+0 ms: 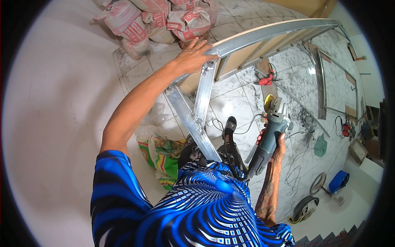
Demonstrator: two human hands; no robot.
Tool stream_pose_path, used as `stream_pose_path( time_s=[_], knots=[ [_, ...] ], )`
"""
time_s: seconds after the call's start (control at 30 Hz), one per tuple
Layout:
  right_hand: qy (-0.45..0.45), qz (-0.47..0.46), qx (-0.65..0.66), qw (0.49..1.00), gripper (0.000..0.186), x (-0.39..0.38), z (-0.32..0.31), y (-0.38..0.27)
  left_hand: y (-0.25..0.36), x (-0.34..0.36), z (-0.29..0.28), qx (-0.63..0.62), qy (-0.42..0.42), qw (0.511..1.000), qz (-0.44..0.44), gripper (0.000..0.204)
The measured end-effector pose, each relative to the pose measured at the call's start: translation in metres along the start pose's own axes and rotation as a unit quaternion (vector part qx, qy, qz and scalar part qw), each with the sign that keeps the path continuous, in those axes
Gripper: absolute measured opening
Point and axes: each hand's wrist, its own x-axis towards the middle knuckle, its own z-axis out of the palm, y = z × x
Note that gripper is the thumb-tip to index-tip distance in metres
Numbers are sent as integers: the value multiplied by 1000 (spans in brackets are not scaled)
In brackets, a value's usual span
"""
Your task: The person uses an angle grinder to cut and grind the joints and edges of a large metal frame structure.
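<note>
My right hand (278,149) is wrapped round the dark body of an angle grinder (269,138), held upright with its head away from me. A yellow disc (268,103) sits at the grinder's head. My left hand (195,55) rests on the near top corner of a metal-framed panel (263,39), thumb and fingers apart. From that corner a slanting metal brace (204,88) runs down to another metal bar (191,121), whose near end reaches my waist. The grinder's disc is apart from the metal.
Several red-and-white sacks (156,20) are stacked at the far left by the wall. A red power tool (266,78), long metal bars (321,86) and loose cords lie on the dusty tiled floor. A green-and-yellow bag (162,154) lies by my legs. A fan (339,197) stands at the lower right.
</note>
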Motion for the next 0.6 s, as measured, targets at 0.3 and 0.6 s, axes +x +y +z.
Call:
stream_pose_path(
  time_s=[0.3, 0.6],
  knots=[
    [-5, 8, -31, 999, 77, 9, 20, -7, 8, -13, -19, 11, -13, 999, -45, 44],
    [-79, 48, -163, 982, 61, 70, 52, -31, 240, -37, 24, -672, 130, 653, -325, 78]
  ],
)
